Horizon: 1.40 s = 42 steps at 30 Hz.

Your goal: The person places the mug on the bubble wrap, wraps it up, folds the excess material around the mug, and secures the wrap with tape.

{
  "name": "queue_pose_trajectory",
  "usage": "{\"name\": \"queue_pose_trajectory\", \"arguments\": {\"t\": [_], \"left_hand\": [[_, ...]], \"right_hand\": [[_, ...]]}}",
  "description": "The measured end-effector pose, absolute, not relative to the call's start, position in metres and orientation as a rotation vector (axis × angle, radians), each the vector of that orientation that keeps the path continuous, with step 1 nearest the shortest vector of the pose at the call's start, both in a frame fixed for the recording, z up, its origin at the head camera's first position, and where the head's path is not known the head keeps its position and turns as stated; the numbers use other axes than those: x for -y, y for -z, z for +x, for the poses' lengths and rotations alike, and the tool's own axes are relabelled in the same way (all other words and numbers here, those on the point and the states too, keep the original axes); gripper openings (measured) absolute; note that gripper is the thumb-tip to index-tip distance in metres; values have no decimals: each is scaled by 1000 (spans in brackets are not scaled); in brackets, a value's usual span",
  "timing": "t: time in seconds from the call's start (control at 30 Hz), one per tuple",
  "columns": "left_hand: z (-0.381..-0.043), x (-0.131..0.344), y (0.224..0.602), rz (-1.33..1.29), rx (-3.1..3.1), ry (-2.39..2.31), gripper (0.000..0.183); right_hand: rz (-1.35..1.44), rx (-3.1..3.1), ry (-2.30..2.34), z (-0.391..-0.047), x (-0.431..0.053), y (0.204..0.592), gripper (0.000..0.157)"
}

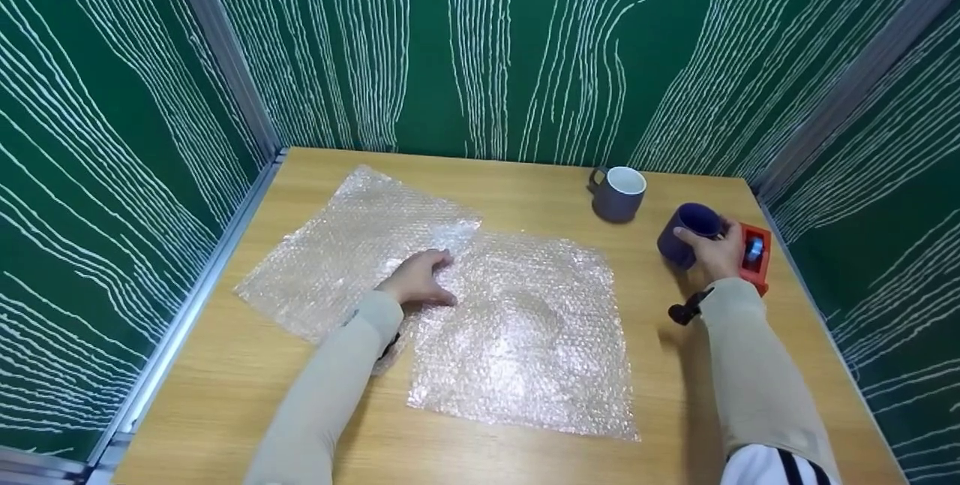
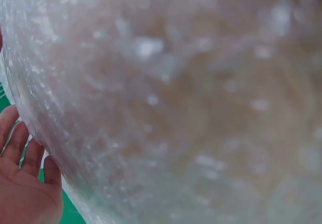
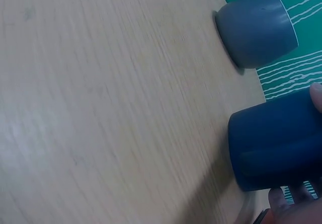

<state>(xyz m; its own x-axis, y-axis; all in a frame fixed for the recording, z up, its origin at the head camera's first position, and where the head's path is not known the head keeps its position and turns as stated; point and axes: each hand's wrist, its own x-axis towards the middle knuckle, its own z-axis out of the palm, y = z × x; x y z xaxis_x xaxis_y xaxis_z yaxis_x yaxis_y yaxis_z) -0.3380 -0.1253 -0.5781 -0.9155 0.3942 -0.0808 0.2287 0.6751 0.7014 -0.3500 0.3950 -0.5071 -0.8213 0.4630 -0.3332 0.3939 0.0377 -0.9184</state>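
Two sheets of clear bubble wrap overlap on the table: one lies askew at the left (image 1: 352,233), the other in the middle (image 1: 517,342). My left hand (image 1: 420,278) is over the place where they meet, its fingers loosely spread. In the left wrist view that hand (image 2: 25,189) shows beside bubble wrap (image 2: 151,108), which fills most of the picture. On the right, my right hand (image 1: 716,252) grips a dark blue mug (image 1: 677,243), thumb at its rim. The right wrist view shows the same mug (image 3: 274,138) close to the tabletop; whether it touches is unclear.
A grey mug (image 1: 616,200) with a white inside stands near the back edge, its handle to the left. Just right of my right hand is a red tape dispenser (image 1: 754,275). Green walls (image 1: 427,94) with white lines enclose the wooden table (image 1: 480,459).
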Motion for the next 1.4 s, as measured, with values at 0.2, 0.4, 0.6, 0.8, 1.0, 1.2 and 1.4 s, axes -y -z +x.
{"name": "queue_pose_trajectory", "arguments": {"t": [0.2,0.4,0.6,0.8,1.0,1.2,1.4], "left_hand": [[-338,125,577,469,-2646,-1049,88],[-337,125,577,486,-2657,-1057,90],[-337,125,575,462,-2628,-1065,91],[-341,126,580,475,-2630,-1041,92],[-340,126,583,487,-2626,-1058,93],[-338,124,579,482,-2617,-1097,91],[-336,125,580,461,-2608,-1122,92]], "right_hand": [[-905,2200,-1954,-356,-403,523,100],[-833,2237,-1936,-369,-417,543,112],[-737,2194,-2000,-364,-409,531,112],[-654,2388,-1887,-353,-403,517,118],[-513,2532,-1722,-346,-398,511,113],[-395,2564,-1718,-340,-391,508,107],[-270,2591,-1747,-335,-381,504,100]]}}
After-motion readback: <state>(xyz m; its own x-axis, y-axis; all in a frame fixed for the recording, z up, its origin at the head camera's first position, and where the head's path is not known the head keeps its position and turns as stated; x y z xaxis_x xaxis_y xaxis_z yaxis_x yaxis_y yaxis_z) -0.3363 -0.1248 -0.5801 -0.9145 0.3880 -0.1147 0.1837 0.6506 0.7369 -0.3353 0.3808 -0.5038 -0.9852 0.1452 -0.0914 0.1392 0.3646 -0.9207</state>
